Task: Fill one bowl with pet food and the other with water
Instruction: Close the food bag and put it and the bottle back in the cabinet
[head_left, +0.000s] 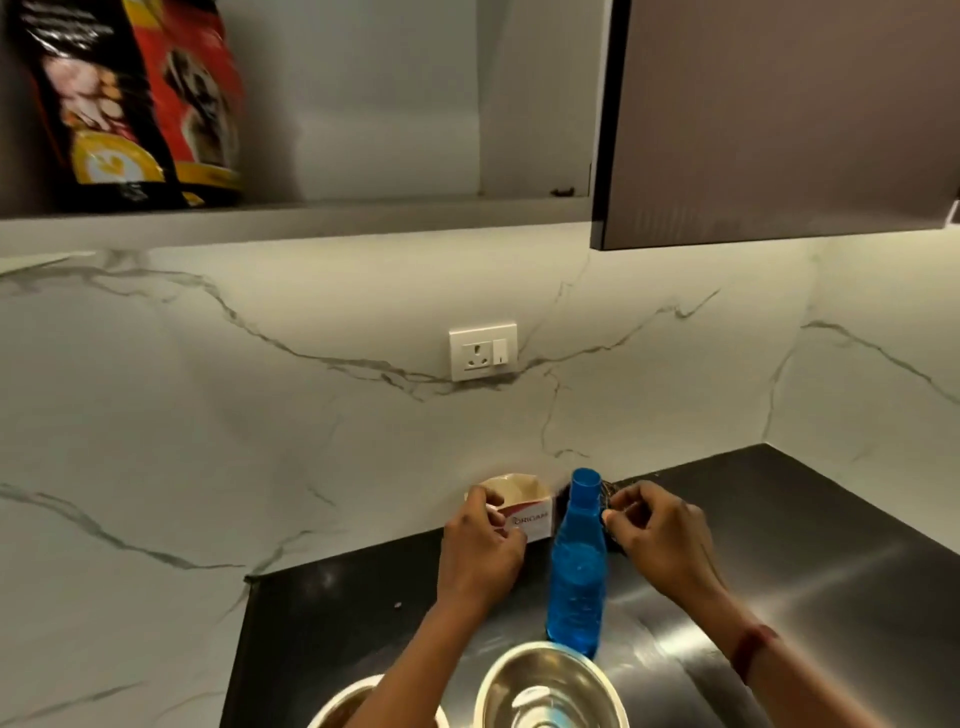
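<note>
Two steel bowls stand at the bottom edge: the left bowl (332, 709) is partly hidden by my left forearm, and the right bowl (550, 686) shows a bright reflection inside. A blue plastic water bottle (576, 566) with its cap on stands upright just behind the right bowl. A red and black pet food bag (135, 98) stands on the upper shelf at the top left. My left hand (480, 551) grips the front of a small white cardboard box (524, 506) against the wall. My right hand (660, 535) pinches a dark wiry object (609, 491) behind the bottle.
The dark counter (805, 571) runs to the right into a corner of marble wall. A white socket with a switch (483, 352) sits on the backsplash. A brown cabinet door (779, 119) hangs at the upper right, above the counter.
</note>
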